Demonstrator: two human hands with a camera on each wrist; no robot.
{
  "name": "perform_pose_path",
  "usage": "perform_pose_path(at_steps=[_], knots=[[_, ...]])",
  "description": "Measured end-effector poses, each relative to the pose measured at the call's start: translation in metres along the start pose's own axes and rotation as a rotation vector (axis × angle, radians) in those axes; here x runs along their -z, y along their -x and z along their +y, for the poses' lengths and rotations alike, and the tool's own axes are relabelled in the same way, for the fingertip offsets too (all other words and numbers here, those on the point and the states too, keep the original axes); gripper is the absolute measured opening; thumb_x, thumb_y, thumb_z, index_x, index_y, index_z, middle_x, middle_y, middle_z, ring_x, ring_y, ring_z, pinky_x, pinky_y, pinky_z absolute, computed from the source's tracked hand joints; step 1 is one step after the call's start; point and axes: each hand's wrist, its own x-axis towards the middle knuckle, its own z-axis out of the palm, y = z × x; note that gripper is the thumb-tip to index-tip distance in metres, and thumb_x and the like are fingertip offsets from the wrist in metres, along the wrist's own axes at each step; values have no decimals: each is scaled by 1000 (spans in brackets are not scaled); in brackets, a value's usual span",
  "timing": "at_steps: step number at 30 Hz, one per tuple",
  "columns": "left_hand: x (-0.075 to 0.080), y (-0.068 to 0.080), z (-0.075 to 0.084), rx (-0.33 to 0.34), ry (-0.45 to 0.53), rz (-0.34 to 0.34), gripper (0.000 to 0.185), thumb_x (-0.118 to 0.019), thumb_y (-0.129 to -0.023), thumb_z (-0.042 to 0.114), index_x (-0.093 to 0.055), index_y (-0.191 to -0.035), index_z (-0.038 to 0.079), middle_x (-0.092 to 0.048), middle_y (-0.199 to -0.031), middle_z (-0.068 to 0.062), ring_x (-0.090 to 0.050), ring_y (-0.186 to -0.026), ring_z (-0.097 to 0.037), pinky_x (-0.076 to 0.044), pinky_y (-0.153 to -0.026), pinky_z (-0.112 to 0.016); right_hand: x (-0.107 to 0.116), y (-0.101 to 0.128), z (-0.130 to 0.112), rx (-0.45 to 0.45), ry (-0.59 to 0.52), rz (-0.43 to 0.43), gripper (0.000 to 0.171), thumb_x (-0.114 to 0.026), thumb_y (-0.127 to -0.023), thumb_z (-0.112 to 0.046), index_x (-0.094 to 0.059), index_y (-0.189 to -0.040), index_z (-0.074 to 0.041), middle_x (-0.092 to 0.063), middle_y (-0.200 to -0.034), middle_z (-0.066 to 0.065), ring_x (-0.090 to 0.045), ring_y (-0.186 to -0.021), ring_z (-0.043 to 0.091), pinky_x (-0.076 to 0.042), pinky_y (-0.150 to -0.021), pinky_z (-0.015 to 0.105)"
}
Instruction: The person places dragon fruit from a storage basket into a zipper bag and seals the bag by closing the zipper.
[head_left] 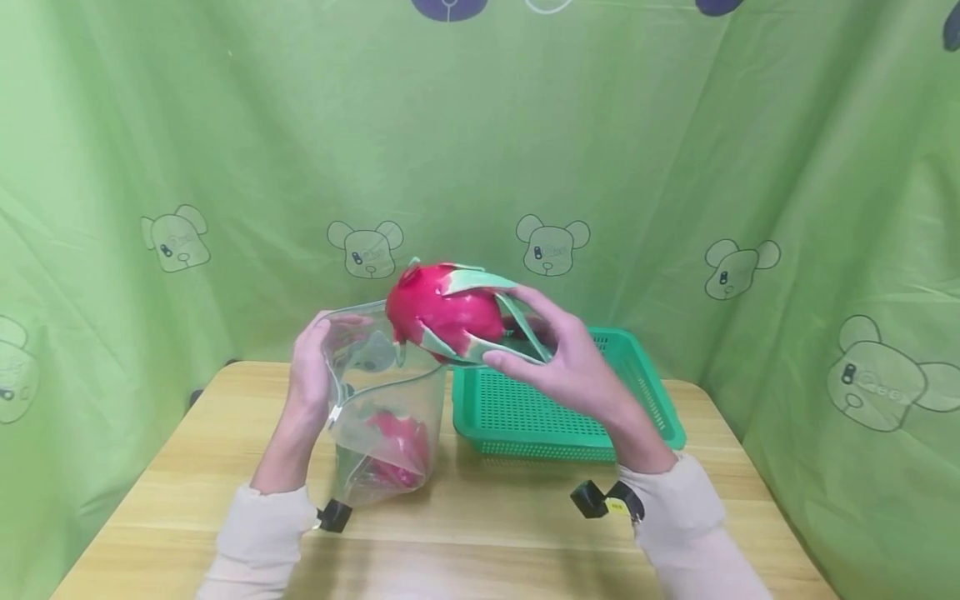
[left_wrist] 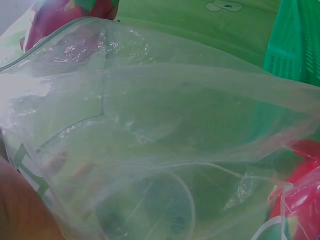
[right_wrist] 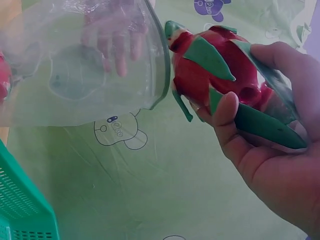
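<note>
My right hand [head_left: 573, 358] grips a red dragon fruit [head_left: 446, 312] with long green scales by its leafy end. Its other end points left, right at the mouth of a clear zip bag [head_left: 435, 400]. On the bag's left side, my left hand [head_left: 309, 362] holds the mouth, spread wide; in the right wrist view its fingers [right_wrist: 120, 52] show through the plastic. Low inside the bag lies a second red fruit [head_left: 401, 450], blurred by the film. A white zip slider [head_left: 335, 413] sits on the bag's rim.
A green perforated basket [head_left: 540, 450] stands on the wooden table [head_left: 495, 533], right of the bag and below my right hand. Green curtains [head_left: 465, 150] with bear-head prints hang behind the table and at both sides.
</note>
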Motion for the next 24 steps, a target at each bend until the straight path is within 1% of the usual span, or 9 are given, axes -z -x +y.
perform_pose_path(at_steps=[5,8,11,15,20,22,24], knots=[[0,0,0,4,-12,-8,45,-24,-111,24,-56,-126,-5,-66,-126,-17,-57,-122,-39,-39,-112,-54,1,-6,-5,16,63,-23,71,-83,-87,-27,-50,-150,-30,-69,-122,3,-67,-103,22,-61,-78,43],[-1,0,0,11,-21,-10,46,-24,-111,24,-56,-127,-5,-64,-129,-20,-57,-122,-38,-38,-113,-53,2,-11,-9,37,100,-44,72,-83,-86,-29,-50,-150,-31,-71,-117,1,-68,-99,19,-61,-77,41],[-1,0,0,18,-32,-11,46,-23,-111,24,-56,-127,-5,-65,-127,-17,-56,-122,-38,-38,-114,-53,1,-15,-13,65,119,-73,72,-83,-86,-30,-49,-150,-32,-73,-110,0,-69,-94,17,-61,-75,40],[-1,-1,-1,32,-47,-12,47,-24,-112,26,-56,-128,-4,-67,-121,-8,-55,-123,-39,-39,-113,-52,1,-21,-16,104,147,-104,71,-84,-86,-29,-50,-149,-32,-74,-104,-1,-70,-89,15,-61,-73,38],[-2,-1,0,41,-50,-8,45,-25,-112,28,-58,-127,1,-66,-121,-7,-58,-120,-31,-40,-113,-51,1,-29,-22,151,207,-166,71,-84,-86,-29,-51,-149,-28,-74,-102,-4,-69,-85,14,-59,-67,35],[-2,-1,0,41,-44,-4,43,-26,-112,28,-60,-124,4,-67,-119,-6,-59,-117,-27,-41,-112,-51,1,-33,-25,169,245,-199,72,-83,-86,-29,-50,-149,-26,-74,-103,-5,-67,-83,13,-58,-64,34],[-2,-1,0,40,-53,2,42,-26,-112,28,-61,-122,7,-67,-117,-5,-60,-115,-24,-41,-111,-51,1,-36,-29,185,291,-238,72,-83,-86,-29,-50,-150,-24,-72,-104,-5,-66,-83,12,-58,-64,31]])
